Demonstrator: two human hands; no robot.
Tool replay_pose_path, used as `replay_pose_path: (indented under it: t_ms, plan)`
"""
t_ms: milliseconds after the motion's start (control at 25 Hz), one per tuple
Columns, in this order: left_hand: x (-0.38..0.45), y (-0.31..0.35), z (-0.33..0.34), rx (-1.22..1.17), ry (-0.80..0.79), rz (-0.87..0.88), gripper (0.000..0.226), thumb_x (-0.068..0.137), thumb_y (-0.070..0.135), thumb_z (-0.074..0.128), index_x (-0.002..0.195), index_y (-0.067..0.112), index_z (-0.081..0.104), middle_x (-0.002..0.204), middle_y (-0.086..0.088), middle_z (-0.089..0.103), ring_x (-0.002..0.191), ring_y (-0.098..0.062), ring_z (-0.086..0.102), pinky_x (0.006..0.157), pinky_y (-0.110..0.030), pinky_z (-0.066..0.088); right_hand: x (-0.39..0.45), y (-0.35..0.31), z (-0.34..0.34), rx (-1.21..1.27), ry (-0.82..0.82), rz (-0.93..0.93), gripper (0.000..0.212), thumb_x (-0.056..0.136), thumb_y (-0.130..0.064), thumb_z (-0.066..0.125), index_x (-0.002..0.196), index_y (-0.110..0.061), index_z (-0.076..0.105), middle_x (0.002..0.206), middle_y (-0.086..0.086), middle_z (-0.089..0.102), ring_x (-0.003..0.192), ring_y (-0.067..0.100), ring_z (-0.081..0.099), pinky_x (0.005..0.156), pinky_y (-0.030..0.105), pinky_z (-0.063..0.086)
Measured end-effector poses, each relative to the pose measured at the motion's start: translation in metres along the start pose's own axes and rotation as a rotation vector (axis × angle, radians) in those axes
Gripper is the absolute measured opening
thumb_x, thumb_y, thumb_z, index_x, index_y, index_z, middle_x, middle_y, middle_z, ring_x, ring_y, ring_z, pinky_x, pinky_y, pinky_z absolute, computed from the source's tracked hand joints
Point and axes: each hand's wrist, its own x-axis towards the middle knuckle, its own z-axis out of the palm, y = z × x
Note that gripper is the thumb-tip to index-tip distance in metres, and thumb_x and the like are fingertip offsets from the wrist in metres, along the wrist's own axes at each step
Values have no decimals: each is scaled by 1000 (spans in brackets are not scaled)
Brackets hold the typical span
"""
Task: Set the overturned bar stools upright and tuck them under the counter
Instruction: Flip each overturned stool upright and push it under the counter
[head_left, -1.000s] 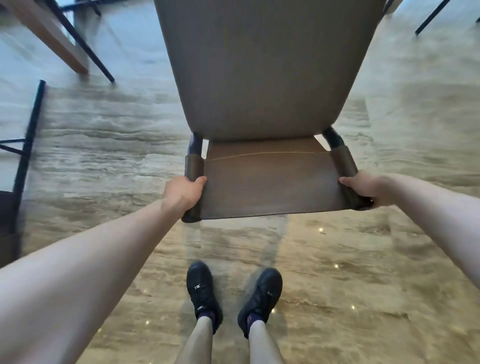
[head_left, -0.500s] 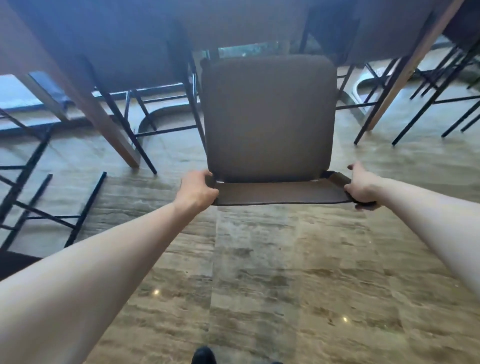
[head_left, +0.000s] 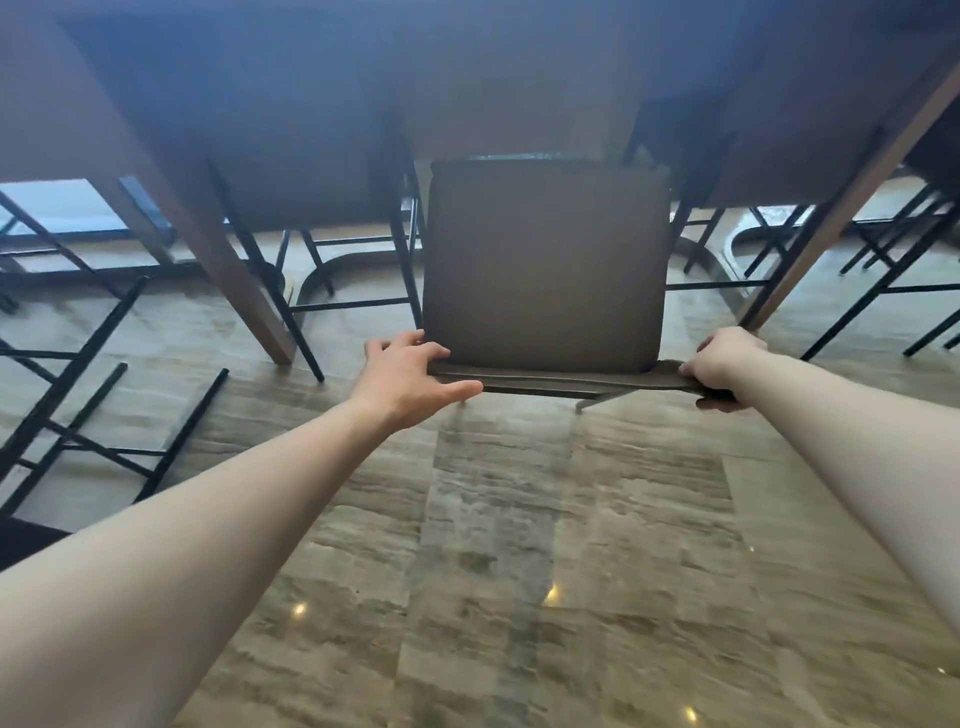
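A brown upholstered bar stool (head_left: 545, 270) stands upright in front of me, its seat reaching under the dark counter (head_left: 467, 78). Its low backrest (head_left: 561, 382) faces me, seen from above as a thin strip. My left hand (head_left: 405, 379) rests on the backrest's left end with fingers spread and straight. My right hand (head_left: 722, 358) grips the right end, fingers curled round it. At the far left another stool (head_left: 78, 395) lies overturned on the floor, its black legs pointing sideways.
Slanted wooden counter legs stand left (head_left: 223, 270) and right (head_left: 841, 208) of the stool. More black-legged stools stand under the counter on the left (head_left: 311, 208) and at the right (head_left: 893, 270). Polished stone floor (head_left: 519, 571) stretches toward me.
The stool has moved away from me and further under the counter. My left hand has loosened from a grip to spread fingers. My feet have left the view.
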Motion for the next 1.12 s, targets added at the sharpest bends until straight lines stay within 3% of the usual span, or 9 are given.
replay_pose_path:
  t_ms: [200,320,440,600,760,840,920,1000,1120]
  plan:
    - [34,5,4,105,92,63,48,86,62,57,123,33,63,131,4,39,120,-25,17,110,-31,21,22,-23,-6,-42,116,-13,12,89,-9,59,94,1,63,101,20,63,44,24,58,31,24,46]
    - [49,8,-3,143,96,115,36,89,52,59,121,36,60,132,4,38,119,-29,20,108,-33,24,29,-37,-14,-36,153,-9,11,86,-9,56,83,0,61,96,20,67,41,23,58,36,24,46]
    - [74,14,-18,183,45,127,43,86,46,64,127,37,53,132,3,36,119,-32,21,109,-35,26,37,-57,-22,-17,213,2,13,86,-9,55,77,0,60,91,17,65,46,24,62,58,35,59]
    - [113,25,-37,219,18,131,55,81,44,68,131,38,46,133,2,33,120,-35,21,109,-39,28,52,-85,-33,-39,313,6,16,78,-15,56,86,-6,65,90,12,70,69,28,72,75,38,59]
    - [159,37,-54,195,33,146,66,73,47,71,133,38,44,130,4,35,117,-32,23,101,-33,37,77,-122,-55,-78,329,6,19,77,-18,51,82,-7,66,57,8,62,41,21,65,53,28,55]
    - [191,45,-66,206,17,145,68,72,46,71,134,39,43,129,5,35,116,-31,22,96,-30,36,95,-148,-67,-109,334,19,17,78,-18,52,81,-7,65,60,8,58,39,22,64,51,27,54]
    - [206,49,-69,226,0,157,63,75,43,70,132,40,44,127,6,36,116,-31,23,97,-29,35,108,-158,-72,-139,325,20,20,78,-18,53,87,-5,66,81,11,67,61,27,72,67,33,57]
    - [236,52,-78,253,-3,188,51,79,39,68,126,40,48,124,6,36,115,-31,23,99,-29,33,126,-181,-79,-209,391,-5,27,82,-17,53,102,-5,66,106,15,66,94,34,68,81,36,50]
    - [272,56,-88,229,-27,209,31,83,34,64,112,38,53,119,8,38,107,-28,22,96,-29,37,138,-201,-79,-309,453,-212,43,97,-30,34,114,-8,66,117,17,61,110,37,57,86,41,44]
